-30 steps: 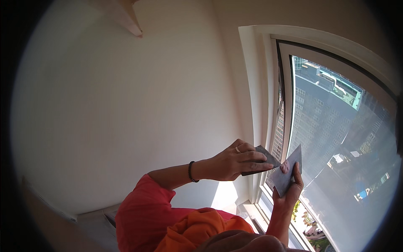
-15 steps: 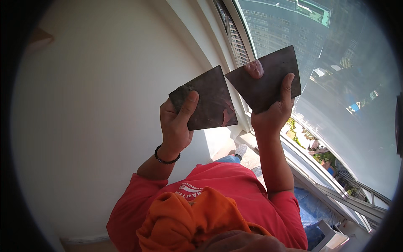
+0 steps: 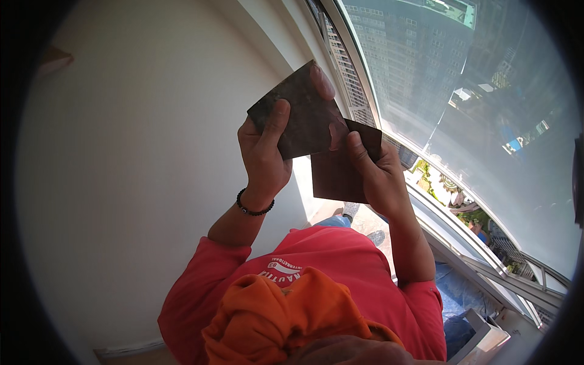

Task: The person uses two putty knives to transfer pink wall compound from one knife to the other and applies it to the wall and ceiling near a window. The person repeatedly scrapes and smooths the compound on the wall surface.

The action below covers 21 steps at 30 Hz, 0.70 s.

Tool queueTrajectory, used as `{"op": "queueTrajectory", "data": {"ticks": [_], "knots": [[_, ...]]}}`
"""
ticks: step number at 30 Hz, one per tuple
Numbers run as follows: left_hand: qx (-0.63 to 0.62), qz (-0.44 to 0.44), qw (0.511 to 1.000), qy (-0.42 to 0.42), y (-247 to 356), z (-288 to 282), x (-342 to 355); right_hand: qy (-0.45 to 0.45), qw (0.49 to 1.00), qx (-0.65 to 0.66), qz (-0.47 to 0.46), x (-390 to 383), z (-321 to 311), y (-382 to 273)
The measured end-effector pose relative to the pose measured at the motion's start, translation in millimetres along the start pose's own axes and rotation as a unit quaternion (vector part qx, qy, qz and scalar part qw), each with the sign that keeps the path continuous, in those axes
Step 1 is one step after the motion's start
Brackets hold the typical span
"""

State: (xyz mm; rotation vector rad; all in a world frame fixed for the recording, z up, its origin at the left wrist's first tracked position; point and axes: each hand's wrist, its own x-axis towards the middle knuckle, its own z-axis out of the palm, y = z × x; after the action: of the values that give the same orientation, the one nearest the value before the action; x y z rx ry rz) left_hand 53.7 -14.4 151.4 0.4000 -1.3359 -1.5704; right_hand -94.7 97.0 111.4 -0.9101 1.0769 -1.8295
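Observation:
My left hand (image 3: 264, 155) is closed on a thin dark square plate (image 3: 298, 118), thumb lying on its upper face and the fingers hidden underneath. This plate is glossy, with pinkish reflections near its right edge. In my right hand (image 3: 383, 179) is a second dark, thin plate (image 3: 336, 176), lower and to the right, with my thumb over its top side. The left plate's lower right part covers a corner of the right one; whether they touch I cannot tell. A dark beaded bracelet (image 3: 254, 212) circles my left wrist.
A plain pale wall (image 3: 134, 182) fills the left side. Along the right runs a large window (image 3: 486, 121) in a light metal frame (image 3: 420, 152), with buildings and ground far below. Blue sheeting (image 3: 453, 298) and a grey metal piece (image 3: 477, 344) are at lower right.
My right hand has brought its plate down and left, turning it, so it now sits partly behind the left plate. The left plate has risen slightly and tilted.

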Motion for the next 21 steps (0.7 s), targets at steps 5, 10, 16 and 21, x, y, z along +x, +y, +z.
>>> {"op": "queueTrajectory", "data": {"ticks": [5,10,16,21], "knots": [[0.137,0.303,0.927,-0.173,4,-3,-5,0.117,0.921,0.358,0.1,3,-3,6],[0.272,0.389,0.821,-0.316,1,-9,-9,0.125,0.889,0.41,0.16,11,2,16],[0.402,0.37,0.771,-0.326,-3,-32,8,0.106,0.895,0.41,0.136,23,9,17],[0.555,0.358,0.68,-0.319,7,-70,52,0.185,0.905,0.363,0.126,39,11,1]]}}
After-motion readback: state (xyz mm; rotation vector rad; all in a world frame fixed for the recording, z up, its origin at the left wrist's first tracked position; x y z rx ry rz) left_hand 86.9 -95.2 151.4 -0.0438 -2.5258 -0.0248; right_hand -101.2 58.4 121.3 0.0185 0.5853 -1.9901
